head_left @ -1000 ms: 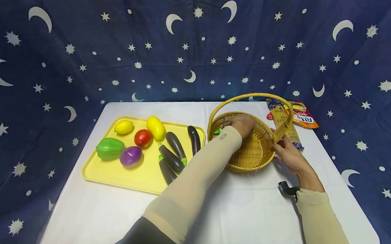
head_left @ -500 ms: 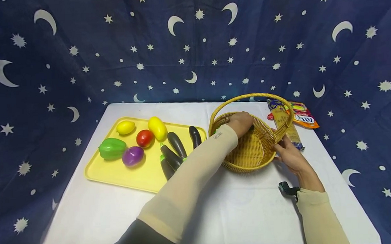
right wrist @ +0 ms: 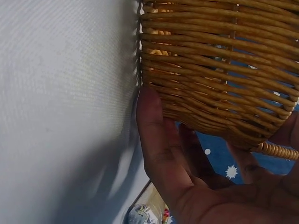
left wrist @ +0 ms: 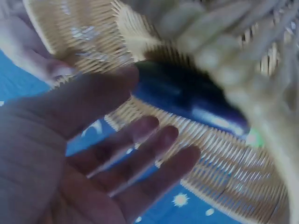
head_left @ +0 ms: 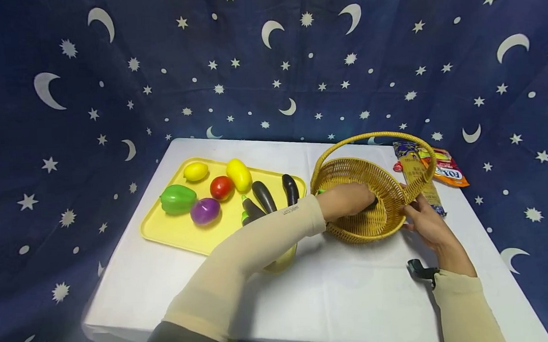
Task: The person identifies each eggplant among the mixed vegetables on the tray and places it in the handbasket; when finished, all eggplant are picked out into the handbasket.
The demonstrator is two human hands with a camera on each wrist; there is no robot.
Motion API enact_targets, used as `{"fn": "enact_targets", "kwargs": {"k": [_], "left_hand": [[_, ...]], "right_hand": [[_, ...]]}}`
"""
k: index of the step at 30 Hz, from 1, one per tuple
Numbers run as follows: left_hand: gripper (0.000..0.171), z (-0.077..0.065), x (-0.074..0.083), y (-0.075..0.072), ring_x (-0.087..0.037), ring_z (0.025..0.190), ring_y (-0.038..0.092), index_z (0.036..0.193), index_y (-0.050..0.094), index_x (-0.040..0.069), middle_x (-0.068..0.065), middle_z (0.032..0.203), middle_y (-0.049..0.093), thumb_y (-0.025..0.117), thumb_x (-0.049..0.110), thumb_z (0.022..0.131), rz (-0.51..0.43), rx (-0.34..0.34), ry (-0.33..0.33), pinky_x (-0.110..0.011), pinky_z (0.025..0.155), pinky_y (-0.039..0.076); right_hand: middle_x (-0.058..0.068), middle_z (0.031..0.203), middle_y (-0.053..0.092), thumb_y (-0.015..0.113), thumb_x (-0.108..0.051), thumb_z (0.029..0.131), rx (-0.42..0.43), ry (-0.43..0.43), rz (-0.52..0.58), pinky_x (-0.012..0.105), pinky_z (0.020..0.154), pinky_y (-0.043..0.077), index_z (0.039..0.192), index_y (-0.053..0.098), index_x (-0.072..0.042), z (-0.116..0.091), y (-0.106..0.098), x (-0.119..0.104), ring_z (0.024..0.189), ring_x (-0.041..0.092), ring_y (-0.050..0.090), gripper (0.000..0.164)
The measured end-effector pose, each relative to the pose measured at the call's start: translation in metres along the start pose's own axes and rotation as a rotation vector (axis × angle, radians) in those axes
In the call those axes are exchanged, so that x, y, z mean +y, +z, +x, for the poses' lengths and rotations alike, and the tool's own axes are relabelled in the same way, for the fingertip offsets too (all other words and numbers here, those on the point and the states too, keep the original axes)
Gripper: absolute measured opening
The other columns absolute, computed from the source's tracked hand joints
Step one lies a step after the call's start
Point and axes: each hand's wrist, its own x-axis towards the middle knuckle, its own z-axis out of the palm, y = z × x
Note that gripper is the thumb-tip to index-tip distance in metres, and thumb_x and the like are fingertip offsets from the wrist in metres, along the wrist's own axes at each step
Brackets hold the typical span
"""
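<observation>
Since the earlier frame, the left hand (head_left: 346, 199) had moved from the back of the basket (head_left: 356, 170) to nearer its middle. Its thumb (left wrist: 105, 91) lay over the blunt end of a dark eggplant (left wrist: 187, 93); three fingers (left wrist: 147, 127) were extended and stood apart from it. The index finger was hidden, so whether it pinched the eggplant could not be told. That eggplant was inside the basket, its green tip pointing away from the hand. The right hand (head_left: 428, 225) gripped the basket's outer wall at the foot of the handle (head_left: 382, 134), fingers bent against the wicker. Left of the basket, a yellow tray (head_left: 171, 232) bore a green pepper (head_left: 178, 198), a lemon (head_left: 195, 171), a tomato (head_left: 221, 188), a purple vegetable (head_left: 205, 211), a yellow fruit (head_left: 239, 175) and further eggplants (head_left: 263, 197), partly covered by the left sleeve (head_left: 258, 238). Beyond the basket's right side, a gold-and-blue packet (head_left: 417, 175) lay beside an orange-and-red packet (head_left: 446, 168); a small red item (head_left: 397, 166) was near them. All stood on a white-covered bench (head_left: 307, 297) before a dark-blue star-and-moon backdrop (head_left: 204, 46).
</observation>
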Motion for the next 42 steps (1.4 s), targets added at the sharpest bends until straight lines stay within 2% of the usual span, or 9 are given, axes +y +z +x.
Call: {"fn": "enact_targets", "kwargs": {"k": [5,11,14,18,23,28,31,38,42], "left_hand": [[0.033,-0.03,-0.005,-0.007,-0.017,0.12,0.067,0.14,0.063,0.018,-0.003,0.132,0.068,0.048,0.01,0.112,-0.087,0.079,0.082,-0.029,0.103,0.054],[0.038,-0.1,-0.042,0.004,-0.017,0.12,0.067,0.139,0.068,0.018,-0.004,0.133,0.067,0.069,0.008,0.102,-0.295,0.277,0.104,-0.028,0.102,0.056],[0.038,-0.138,-0.064,0.018,-0.019,0.121,0.066,0.137,0.069,0.015,-0.006,0.134,0.067,0.074,0.009,0.1,-0.389,0.323,0.075,-0.031,0.107,0.056],[0.037,-0.181,-0.09,0.041,-0.022,0.118,0.067,0.134,0.071,0.012,-0.008,0.13,0.069,0.077,0.007,0.097,-0.405,0.385,-0.011,-0.033,0.107,0.058],[0.035,-0.223,-0.104,0.071,-0.023,0.115,0.068,0.129,0.074,0.008,-0.01,0.123,0.072,0.077,0.002,0.095,-0.414,0.462,-0.093,-0.035,0.103,0.06],[0.034,-0.246,-0.099,0.097,-0.022,0.116,0.068,0.124,0.076,0.01,-0.006,0.12,0.073,0.08,0.001,0.092,-0.391,0.458,-0.033,-0.036,0.104,0.059],[0.033,-0.25,-0.091,0.108,-0.019,0.116,0.069,0.125,0.077,0.013,-0.003,0.121,0.073,0.081,0.006,0.093,-0.34,0.411,0.002,-0.033,0.104,0.059],[0.037,-0.246,-0.077,0.12,-0.017,0.121,0.068,0.13,0.076,0.015,-0.002,0.13,0.071,0.083,0.018,0.094,-0.279,0.275,0.016,-0.031,0.108,0.056],[0.038,-0.25,-0.077,0.12,-0.016,0.121,0.067,0.129,0.077,0.017,-0.001,0.13,0.071,0.085,0.02,0.092,-0.268,0.237,0.006,-0.031,0.11,0.055]], "right_hand": [[0.032,0.174,0.005,0.036,-0.021,0.115,-0.003,-0.003,0.033,0.026,0.09,0.06,0.171,-0.008,-0.036,0.0,0.0,0.002,0.145,0.032,0.038,0.073],[0.034,0.174,0.005,0.036,-0.023,0.115,0.006,-0.018,0.007,0.026,0.088,0.061,0.171,-0.004,-0.039,-0.002,-0.001,0.003,0.143,0.032,0.04,0.071],[0.034,0.174,0.006,0.035,-0.024,0.115,0.008,-0.022,-0.006,0.025,0.088,0.061,0.171,-0.004,-0.041,-0.002,-0.004,0.002,0.142,0.031,0.041,0.07],[0.034,0.173,0.005,0.035,-0.024,0.115,0.015,-0.021,-0.015,0.024,0.087,0.061,0.171,-0.003,-0.042,-0.004,-0.008,0.002,0.137,0.025,0.044,0.07],[0.033,0.171,0.006,0.034,-0.024,0.116,0.011,-0.018,-0.027,0.024,0.086,0.06,0.171,-0.003,-0.041,-0.007,-0.014,0.002,0.135,0.023,0.044,0.069],[0.031,0.174,0.001,0.034,-0.026,0.116,0.001,-0.01,-0.013,0.024,0.086,0.059,0.169,-0.006,-0.045,-0.007,-0.016,-0.001,0.146,0.04,0.032,0.069],[0.032,0.174,0.0,0.034,-0.026,0.116,-0.005,-0.016,-0.012,0.024,0.086,0.06,0.169,-0.008,-0.045,-0.006,-0.016,-0.003,0.146,0.041,0.031,0.069],[0.033,0.171,0.004,0.037,-0.024,0.116,-0.008,-0.026,-0.011,0.025,0.085,0.061,0.17,-0.007,-0.042,-0.003,-0.011,0.001,0.134,0.021,0.043,0.072],[0.03,0.171,0.005,0.039,-0.024,0.115,-0.024,-0.019,0.014,0.025,0.086,0.061,0.17,-0.006,-0.041,-0.002,-0.005,0.003,0.126,0.007,0.044,0.073]]}}
